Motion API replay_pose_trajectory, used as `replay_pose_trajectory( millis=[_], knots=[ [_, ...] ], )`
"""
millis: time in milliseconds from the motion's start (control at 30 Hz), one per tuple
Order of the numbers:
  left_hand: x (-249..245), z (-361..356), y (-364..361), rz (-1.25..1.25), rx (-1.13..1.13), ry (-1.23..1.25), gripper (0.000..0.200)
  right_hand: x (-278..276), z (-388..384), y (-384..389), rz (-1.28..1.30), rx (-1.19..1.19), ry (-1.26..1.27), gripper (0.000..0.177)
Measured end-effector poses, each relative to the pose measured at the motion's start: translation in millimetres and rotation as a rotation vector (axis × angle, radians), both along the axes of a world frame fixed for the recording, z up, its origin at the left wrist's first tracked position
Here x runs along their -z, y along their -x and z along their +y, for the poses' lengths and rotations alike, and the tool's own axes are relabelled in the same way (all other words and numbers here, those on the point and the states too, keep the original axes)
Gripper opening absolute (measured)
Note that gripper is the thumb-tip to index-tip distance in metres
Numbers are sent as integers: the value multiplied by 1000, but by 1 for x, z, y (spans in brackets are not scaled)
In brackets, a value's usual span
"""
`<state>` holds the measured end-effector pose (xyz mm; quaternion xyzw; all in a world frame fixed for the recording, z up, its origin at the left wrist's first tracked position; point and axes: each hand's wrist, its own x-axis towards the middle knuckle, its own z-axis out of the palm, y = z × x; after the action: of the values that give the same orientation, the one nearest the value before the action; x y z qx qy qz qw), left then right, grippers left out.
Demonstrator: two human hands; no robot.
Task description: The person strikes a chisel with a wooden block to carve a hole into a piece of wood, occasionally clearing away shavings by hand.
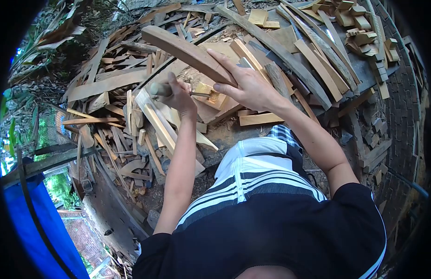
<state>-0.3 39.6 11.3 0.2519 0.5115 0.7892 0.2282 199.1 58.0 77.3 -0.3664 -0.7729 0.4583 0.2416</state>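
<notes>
My left hand is closed around the handle of a chisel, whose metal shaft points right. The chisel tip meets a small light wood block with a rough, cut-out hollow in it. My right hand grips the near end of a long, thick wooden bar, thumb on the near side and fingers along the far side. That bar slants up to the left, raised over the work spot and past the chisel handle. Under the block lie more wood pieces, partly hidden by my hands.
Loose offcuts are heaped on the left. Long curved boards lie at the right, with stacked short blocks beyond. A light plank lies by my left forearm. A blue tarp hangs at lower left.
</notes>
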Motion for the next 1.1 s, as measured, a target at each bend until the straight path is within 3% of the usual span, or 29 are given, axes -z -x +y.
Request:
replay_pose_trajectory(
  millis=[200, 300, 400, 467, 600, 667, 700, 833, 900, 933, 967, 1100],
  knots=[
    [9, -2, -24, 118, 66, 61, 28, -1, -3, -7, -71, -17, -7, 78],
    [23, -3, -24, 343, 83, 89, 16, -14, -4, -8, -64, -32, -7, 77],
    [18, 0, -33, 305, 38, -21, 9, -37, -5, -4, 97, -57, -26, 77],
    [36, -1, -26, 346, 97, 20, 9, -50, -6, 1, 355, -71, -134, 76],
    [61, 5, -23, 231, 184, -50, 17, -51, -7, 8, 445, -47, -318, 76],
    [62, 5, -25, 111, 235, -62, 19, -59, -4, 2, -355, -218, -184, 75],
    [62, 5, -26, 55, 259, -69, 21, -52, -2, 4, -173, -151, -310, 73],
    [60, 4, -28, -134, 343, -72, 24, -59, -4, 1, 136, -56, -336, 76],
    [53, -3, -19, 566, 172, 20, 26, -57, -7, 4, 145, -71, -325, 76],
    [50, -6, -16, 569, 172, 19, 26, -56, -7, 6, 152, -77, -323, 75],
    [46, -7, -16, 486, 191, 30, 26, -50, -6, 8, -110, -127, -301, 74],
    [31, 0, -15, 327, 193, 78, 29, -55, 2, 13, -207, -211, -280, 73]
  ],
)
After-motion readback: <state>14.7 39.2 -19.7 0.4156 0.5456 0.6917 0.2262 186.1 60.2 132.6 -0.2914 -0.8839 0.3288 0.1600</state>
